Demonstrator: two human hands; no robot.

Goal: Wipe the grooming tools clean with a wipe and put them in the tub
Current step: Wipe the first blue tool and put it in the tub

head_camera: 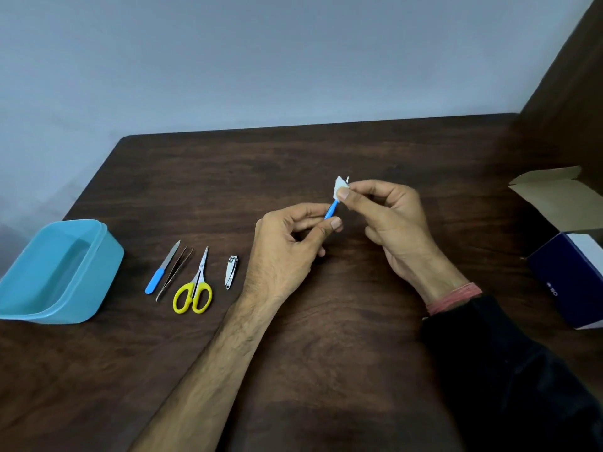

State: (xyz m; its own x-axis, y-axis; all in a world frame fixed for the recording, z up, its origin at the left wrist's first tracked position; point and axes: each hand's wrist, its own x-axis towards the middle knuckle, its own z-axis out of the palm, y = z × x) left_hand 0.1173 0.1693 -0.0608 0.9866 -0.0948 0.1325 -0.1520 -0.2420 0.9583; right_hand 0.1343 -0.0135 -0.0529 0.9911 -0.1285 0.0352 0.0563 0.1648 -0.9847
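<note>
We hold a slim blue-handled grooming tool (332,210) in the air above the middle of the dark brown wooden table (326,337), its upper end wrapped in a small white wipe (340,185) so that we cannot tell what kind of tip it has. Our left hand (290,246) pinches the blue handle between thumb and forefinger, and our right hand (394,223) pinches the wipe around the upper end with thumb and fingertips. To the left, four more tools lie side by side on the table: a blue-handled metal nail file (162,268), thin metal tweezers (174,273) just beside it, yellow-handled small scissors (194,290), and a silver nail clipper (231,272). Farther left, near the table's edge, sits the light blue plastic tub (60,274). At the right edge stands an open white and dark blue cardboard box (567,272).
</note>
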